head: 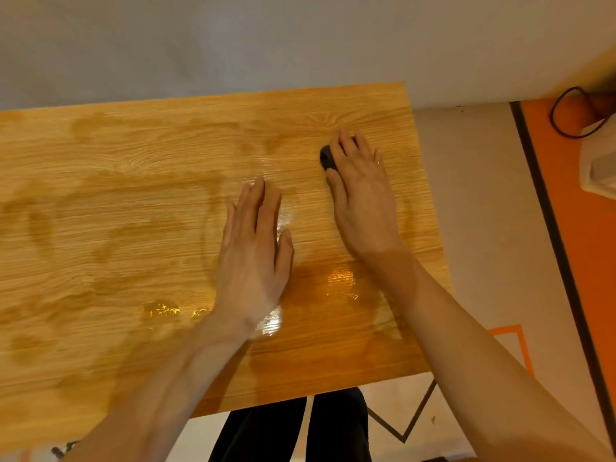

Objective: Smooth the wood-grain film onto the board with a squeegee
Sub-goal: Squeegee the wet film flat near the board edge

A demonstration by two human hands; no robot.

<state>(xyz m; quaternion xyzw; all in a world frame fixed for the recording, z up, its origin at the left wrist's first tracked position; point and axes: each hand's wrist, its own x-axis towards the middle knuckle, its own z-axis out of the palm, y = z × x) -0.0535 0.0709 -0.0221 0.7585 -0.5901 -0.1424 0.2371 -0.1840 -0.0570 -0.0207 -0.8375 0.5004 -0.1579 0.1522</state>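
We've got our left hand [255, 251] flat, fingers straight, pressing the wood-grain film [133, 201]. Our right hand [361, 195] grips the dark squeegee [327, 157] against it.

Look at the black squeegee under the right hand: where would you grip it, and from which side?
Judging by this pose, grip the squeegee across its top, coming from above. It lies low and flat on the film, so the right hand covers it, fingers over the far edge. Only its left end shows.
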